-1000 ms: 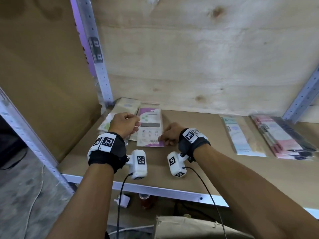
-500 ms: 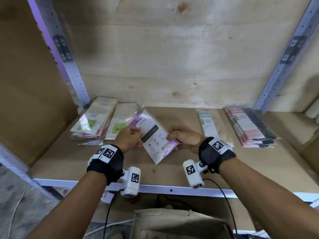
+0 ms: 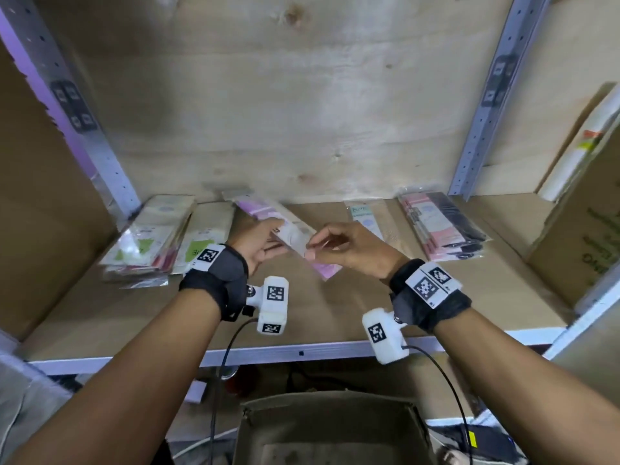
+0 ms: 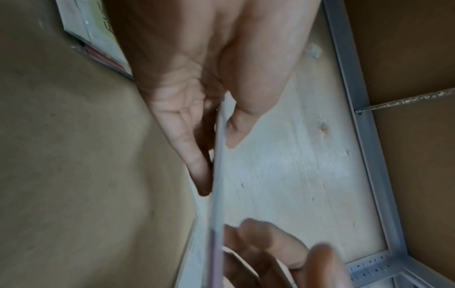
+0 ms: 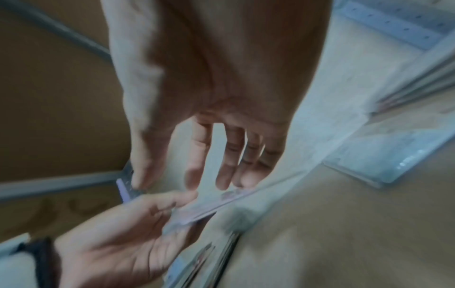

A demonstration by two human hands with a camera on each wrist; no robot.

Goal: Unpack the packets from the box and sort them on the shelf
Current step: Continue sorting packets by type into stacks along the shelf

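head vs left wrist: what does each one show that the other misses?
Head only: the sorted piles, a green-label stack at left and a pink stack at right, plus the open box below the shelf. Left wrist only: the packet edge-on, thumb on one face, fingers on the other. Both: left hand and right hand at that one packet.
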